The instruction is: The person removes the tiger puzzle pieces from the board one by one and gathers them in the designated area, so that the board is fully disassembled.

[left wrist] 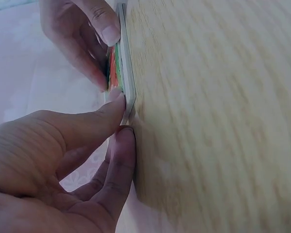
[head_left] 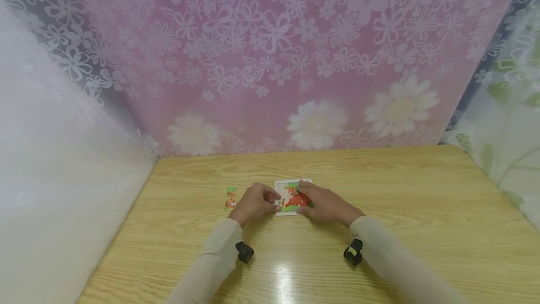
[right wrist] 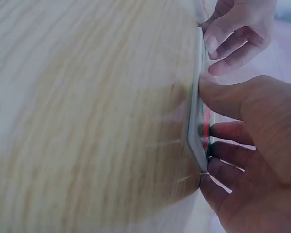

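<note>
A small white-framed picture puzzle (head_left: 277, 187) lies on the wooden table, showing an orange tiger on green, with a bare white strip at its left. My left hand (head_left: 256, 202) is at its left side; in the left wrist view the thumb (left wrist: 117, 99) and a curled finger grip its near left corner. Over the right part lies my right hand (head_left: 326, 203), fingers fairly straight on the picture and thumb on the near rim. In the right wrist view several fingertips (right wrist: 218, 167) press the puzzle's surface and edge. A loose tiger-face piece (head_left: 230, 199) lies left of my left hand.
The pale wooden table (head_left: 190, 257) reaches back to a pink flowered curtain (head_left: 270, 60). White sheets hang at the left (head_left: 50, 154) and right (head_left: 510, 121). A small black camera (head_left: 244, 251) is on my left wrist, another (head_left: 353, 252) on my right.
</note>
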Demonstrator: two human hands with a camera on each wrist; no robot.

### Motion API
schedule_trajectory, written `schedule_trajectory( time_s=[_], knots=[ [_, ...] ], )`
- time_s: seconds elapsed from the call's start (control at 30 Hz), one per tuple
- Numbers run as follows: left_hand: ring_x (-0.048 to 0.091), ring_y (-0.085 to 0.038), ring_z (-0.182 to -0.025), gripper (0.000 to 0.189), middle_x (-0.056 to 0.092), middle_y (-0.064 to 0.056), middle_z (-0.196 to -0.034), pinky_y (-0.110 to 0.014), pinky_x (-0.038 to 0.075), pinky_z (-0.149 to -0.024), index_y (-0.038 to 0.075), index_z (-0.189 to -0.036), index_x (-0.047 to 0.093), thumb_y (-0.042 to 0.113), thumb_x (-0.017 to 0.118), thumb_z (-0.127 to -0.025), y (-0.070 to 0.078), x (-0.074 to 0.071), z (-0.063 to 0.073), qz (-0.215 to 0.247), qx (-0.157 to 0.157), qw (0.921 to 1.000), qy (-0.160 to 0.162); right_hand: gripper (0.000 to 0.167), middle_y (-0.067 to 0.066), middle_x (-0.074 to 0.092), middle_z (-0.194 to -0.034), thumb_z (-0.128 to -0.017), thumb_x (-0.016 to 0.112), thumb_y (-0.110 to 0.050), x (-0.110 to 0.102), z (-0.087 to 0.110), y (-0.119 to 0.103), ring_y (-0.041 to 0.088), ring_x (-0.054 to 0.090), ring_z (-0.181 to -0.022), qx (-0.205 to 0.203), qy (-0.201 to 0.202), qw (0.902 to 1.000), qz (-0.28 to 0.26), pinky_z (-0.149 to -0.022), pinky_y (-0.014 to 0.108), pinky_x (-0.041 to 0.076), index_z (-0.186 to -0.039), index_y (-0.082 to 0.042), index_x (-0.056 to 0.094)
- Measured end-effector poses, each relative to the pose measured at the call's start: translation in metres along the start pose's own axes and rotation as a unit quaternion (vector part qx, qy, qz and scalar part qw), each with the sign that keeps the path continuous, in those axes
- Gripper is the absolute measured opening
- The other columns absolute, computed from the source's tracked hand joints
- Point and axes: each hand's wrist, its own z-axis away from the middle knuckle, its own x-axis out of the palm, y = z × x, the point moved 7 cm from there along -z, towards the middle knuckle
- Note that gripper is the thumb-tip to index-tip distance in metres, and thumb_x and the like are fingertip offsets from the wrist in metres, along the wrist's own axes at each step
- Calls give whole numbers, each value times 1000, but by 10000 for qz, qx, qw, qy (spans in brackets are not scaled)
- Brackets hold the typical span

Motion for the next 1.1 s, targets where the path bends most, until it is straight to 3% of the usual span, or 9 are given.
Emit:
schedule_trajectory(
  time_s=[0.23,0.47,0.67,1.1],
  knots=[
    [59,-18,-93,21,66,-2,-99,-38,52,-82,11,-103,77,15,85,-84,3,0,2,189,-85,9997,-95,64,21,34,-160,-97,71,-31,-3,-1,2,42,36,-144,48,57,10000,24,-111,57,36,-148,-1,48],
    [55,-17,-81,16,64,-1,-88,-32,48,-72,9,-94,76,12,87,-82,11,1,5,-201,84,9998,-3,64,20,36,-159,-96,72,-31,0,-5,3,40,38,-143,172,39,9998,120,-112,55,36,-148,-1,49],
    [55,-17,-80,16,62,-1,-87,-33,48,-73,8,-92,74,11,86,-82,10,3,2,-370,176,9992,-35,64,20,37,-158,-95,73,-30,1,-4,2,41,39,-142,185,78,9997,99,-111,56,37,-147,-1,50],
    [54,-16,-77,15,62,-1,-84,-31,48,-71,7,-92,72,7,84,-83,9,6,-1,-262,147,9995,-106,63,21,36,-159,-95,73,-30,0,-4,-1,42,38,-143,204,77,9997,132,-111,58,36,-147,-1,50]
  ],
)
